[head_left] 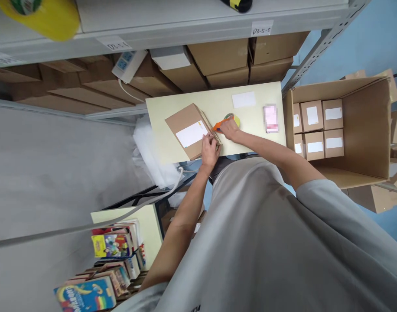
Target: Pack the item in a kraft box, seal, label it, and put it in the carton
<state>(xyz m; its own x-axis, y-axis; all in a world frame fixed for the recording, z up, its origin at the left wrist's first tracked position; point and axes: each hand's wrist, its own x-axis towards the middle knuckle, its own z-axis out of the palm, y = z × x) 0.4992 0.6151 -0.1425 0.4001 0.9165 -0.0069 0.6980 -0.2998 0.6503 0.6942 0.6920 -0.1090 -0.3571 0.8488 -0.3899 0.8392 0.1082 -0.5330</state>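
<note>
A flat brown cardboard parcel [185,121] with a white label [192,133] lies on a small pale yellow table [218,102]. My left hand [209,149] presses on the parcel's near right edge, fingers curled down on it. My right hand [230,128] grips an orange tape dispenser [222,124] with a yellowish tape roll, held at the parcel's right side edge.
A loose white label [243,99] and a pink item [270,118] lie on the table's right part. An open carton [364,130] with several small labelled boxes stands at the right. Shelving with cartons runs behind. Stacked colourful books [114,247] sit lower left.
</note>
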